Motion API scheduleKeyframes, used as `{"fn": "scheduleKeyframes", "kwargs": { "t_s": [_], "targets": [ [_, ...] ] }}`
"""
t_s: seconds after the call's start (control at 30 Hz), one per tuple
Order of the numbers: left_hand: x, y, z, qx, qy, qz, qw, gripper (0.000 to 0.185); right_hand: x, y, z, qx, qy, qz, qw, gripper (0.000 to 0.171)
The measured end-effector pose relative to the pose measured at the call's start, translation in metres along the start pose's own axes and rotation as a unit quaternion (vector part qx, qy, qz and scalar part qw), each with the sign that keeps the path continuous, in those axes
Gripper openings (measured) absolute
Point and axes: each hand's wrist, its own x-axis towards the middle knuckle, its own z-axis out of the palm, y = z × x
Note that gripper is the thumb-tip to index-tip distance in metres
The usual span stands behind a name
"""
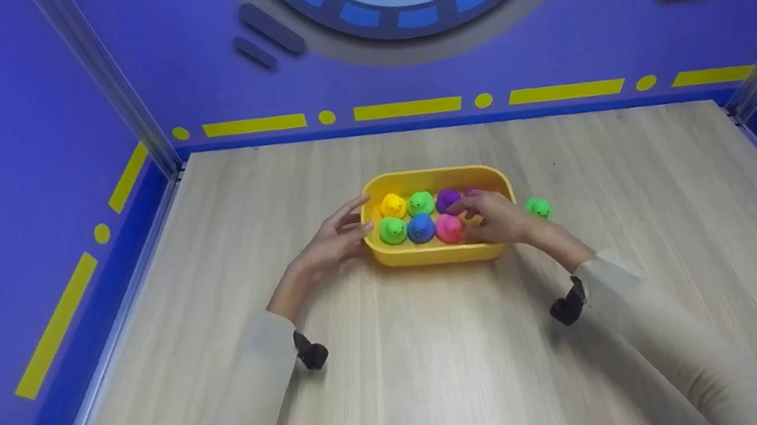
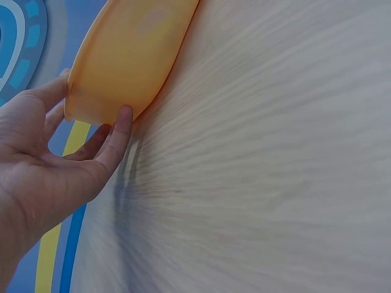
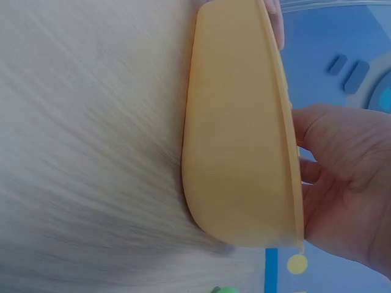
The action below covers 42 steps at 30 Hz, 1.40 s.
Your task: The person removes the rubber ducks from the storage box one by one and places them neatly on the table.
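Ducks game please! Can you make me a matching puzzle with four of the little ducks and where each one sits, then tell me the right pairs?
Ducks:
1. yellow duck
2. blue duck
3. pink duck
4. lone green duck

Places:
A. front row of the yellow tub, in the middle
B. on the wooden table, outside the tub, past the right hand
C. back row of the tub, nearest the left hand
D. front row of the tub, right beside the right hand

Pairs: 1-C, 2-A, 3-D, 4-B
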Motion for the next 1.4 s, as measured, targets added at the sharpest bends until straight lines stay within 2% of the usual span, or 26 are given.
{"fn": "scheduleKeyframes", "kwargs": {
  "t_s": [0.17, 0.53, 0.87, 1.1, 1.27, 1.4],
  "targets": [
    [-0.001, 0.000, 0.001, 0.006, 0.001, -0.004, 1.0000, 0.061, 0.005, 0.000, 0.005, -0.047, -0.009, 0.010, 0.999, 0.039],
    [-0.004, 0.000, 0.001, 0.008, 0.017, -0.014, 0.9997, 0.060, 0.015, -0.003, 0.011, -0.047, -0.028, 0.040, 0.998, 0.035],
    [-0.004, -0.003, 0.001, -0.004, 0.005, 0.000, 1.0000, 0.061, 0.015, -0.003, 0.012, -0.053, -0.009, 0.055, 0.997, 0.033],
    [-0.003, -0.001, 0.000, 0.013, -0.004, 0.006, 0.9999, 0.061, 0.011, -0.012, 0.006, -0.022, 0.003, 0.076, 0.997, 0.038],
    [-0.001, 0.000, 0.000, 0.015, 0.003, 0.003, 0.9999, 0.060, 0.003, -0.017, 0.001, 0.034, 0.029, 0.056, 0.997, 0.040],
    [0.000, 0.000, 0.000, 0.019, 0.002, 0.001, 0.9998, 0.059, -0.002, -0.019, -0.002, 0.047, 0.055, 0.041, 0.996, 0.039]
  ]
}}
